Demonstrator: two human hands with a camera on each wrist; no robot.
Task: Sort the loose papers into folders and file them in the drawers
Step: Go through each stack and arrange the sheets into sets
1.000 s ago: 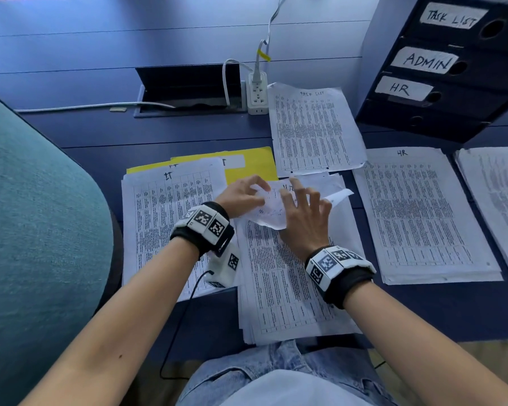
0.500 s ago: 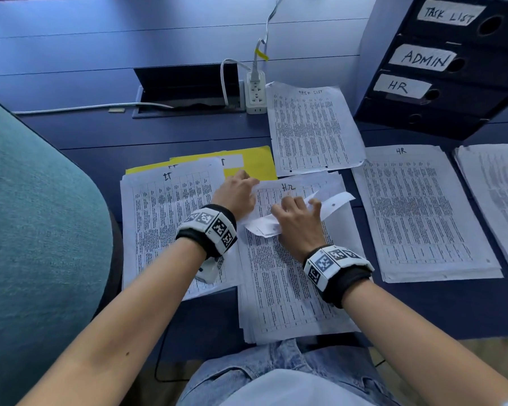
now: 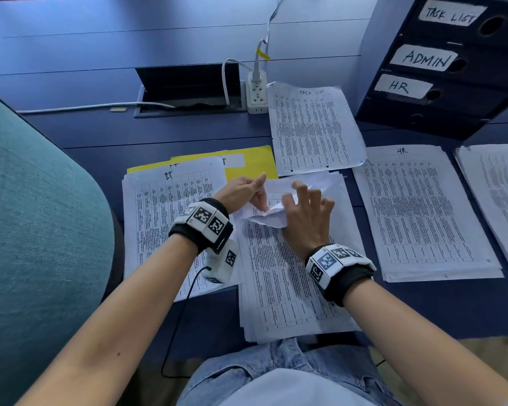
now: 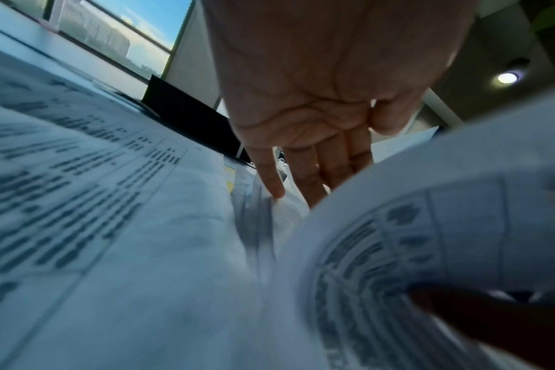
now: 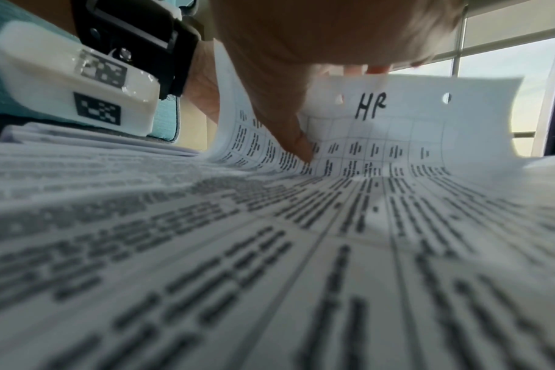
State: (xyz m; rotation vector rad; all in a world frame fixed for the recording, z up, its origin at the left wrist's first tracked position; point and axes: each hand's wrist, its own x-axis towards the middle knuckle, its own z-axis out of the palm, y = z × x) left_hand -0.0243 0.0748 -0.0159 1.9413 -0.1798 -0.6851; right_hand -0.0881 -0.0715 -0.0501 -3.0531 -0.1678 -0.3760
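Note:
A stack of printed sheets (image 3: 291, 273) lies in front of me on the dark blue desk (image 3: 71, 133). My right hand (image 3: 298, 197) pinches the far edge of its top sheet (image 3: 272, 216) and curls it back toward me. That sheet (image 5: 396, 120) is headed "HR", with my thumb (image 5: 295, 140) on its printed face. My left hand (image 3: 261, 191) is at the sheet's left corner. Its fingers (image 4: 301, 170) are straight and reach behind the lifted sheet (image 4: 428, 225) onto the papers below.
Sorted piles lie around: IT (image 3: 165, 206) on a yellow folder (image 3: 255, 164), TASK LIST (image 3: 314, 127), HR (image 3: 417, 212) and one at the far right (image 3: 499, 194). Labelled drawers (image 3: 452, 68) stand back right. A power strip (image 3: 257, 93) sits behind, a teal chair (image 3: 35, 230) left.
My right hand has kept folding the top sheet's far edge back, and its fingers are now more spread. My left hand stayed at the sheet's left corner with its index finger lifted.

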